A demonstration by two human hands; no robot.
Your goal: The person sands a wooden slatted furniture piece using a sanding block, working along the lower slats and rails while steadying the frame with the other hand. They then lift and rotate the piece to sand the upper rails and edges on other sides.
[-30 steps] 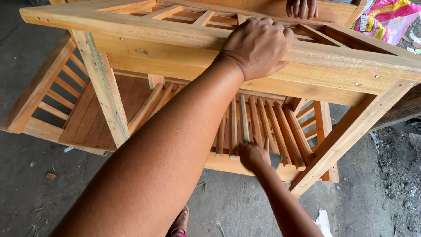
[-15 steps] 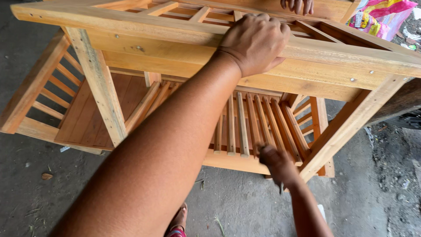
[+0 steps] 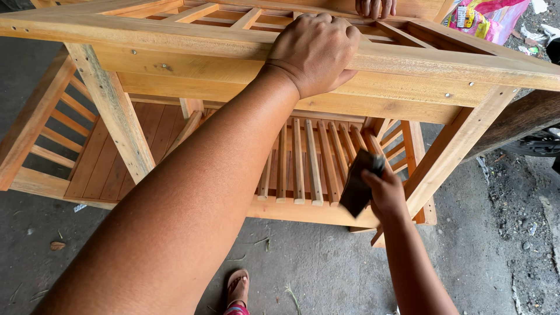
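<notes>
Left hand [image 3: 315, 52] fingers clasp the smooth wooden rail [image 3: 175, 41]; right hand [image 3: 382, 192] fingers grip a dark flat sanding sheet [image 3: 356, 189].

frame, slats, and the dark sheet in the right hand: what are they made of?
Frame: looks like solid wood, unpainted and matte; grain, knots and metal fastener heads show. Slats: same pale wood, bare. Dark sheet in the right hand: thin, flexible, folded, probably sandpaper, though its grit cannot be seen. The left hand grips the top rail.

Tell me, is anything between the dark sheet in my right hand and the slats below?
Nothing visible. The right hand holds the dark sheet just above the slats, beneath the top rail gripped by the left hand.
</notes>
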